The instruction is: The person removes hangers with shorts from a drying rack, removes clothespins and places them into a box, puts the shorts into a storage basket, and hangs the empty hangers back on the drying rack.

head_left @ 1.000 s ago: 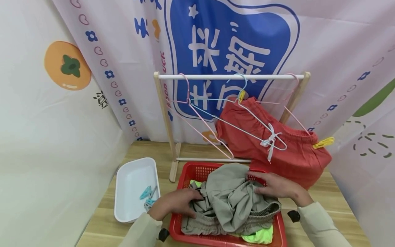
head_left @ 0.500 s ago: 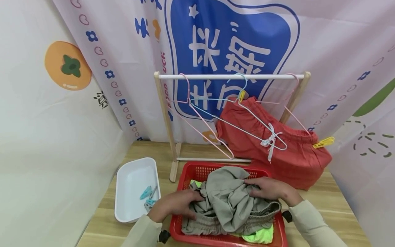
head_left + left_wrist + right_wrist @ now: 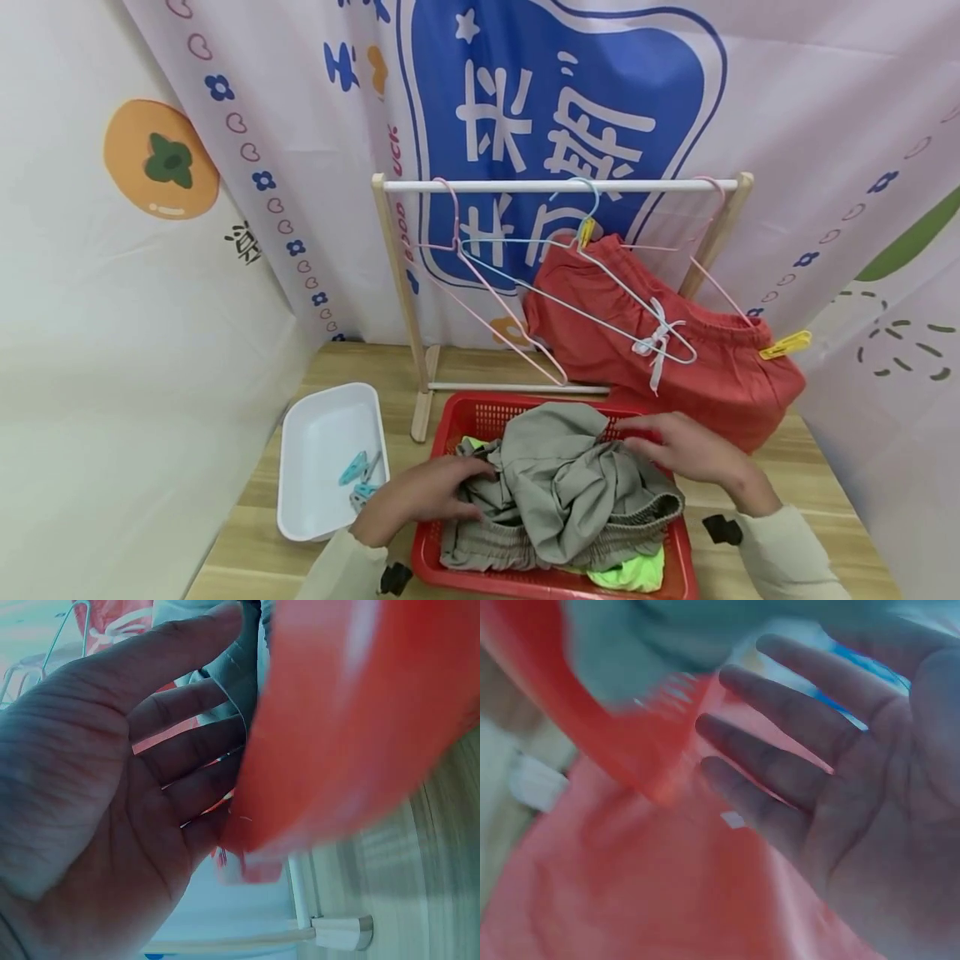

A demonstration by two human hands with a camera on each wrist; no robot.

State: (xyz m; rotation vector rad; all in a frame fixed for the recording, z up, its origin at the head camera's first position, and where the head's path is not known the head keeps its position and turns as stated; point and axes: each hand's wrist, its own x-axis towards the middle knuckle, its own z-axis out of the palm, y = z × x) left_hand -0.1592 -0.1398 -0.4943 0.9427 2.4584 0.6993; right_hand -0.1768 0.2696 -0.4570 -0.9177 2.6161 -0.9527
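Grey-green pants (image 3: 570, 475) with a gathered elastic waistband lie bunched in a red plastic basket (image 3: 551, 585). At their left side my left hand (image 3: 429, 497) reaches over the basket's rim. Its fingers look extended toward the cloth in the left wrist view, the fingertips partly hidden behind the basket wall. On the other side, my right hand (image 3: 693, 454) hovers over the basket's back right corner. The right wrist view shows its fingers (image 3: 780, 701) spread and straight, with nothing held. Bright green cloth (image 3: 632, 575) peeks out beneath the pants.
A white tub (image 3: 322, 458) with several blue clothespins (image 3: 355, 468) stands left. Behind the basket is a drying rack (image 3: 555, 187) with a pink hanger (image 3: 510, 312) and a blue hanger (image 3: 525, 242). Red shorts (image 3: 675, 367) hang there, held by yellow clips (image 3: 785, 345).
My right hand moved in onto the pants, then drew back out to the right, away from the cloth. The left hand shifted slightly, and the pants stayed nearly in place.
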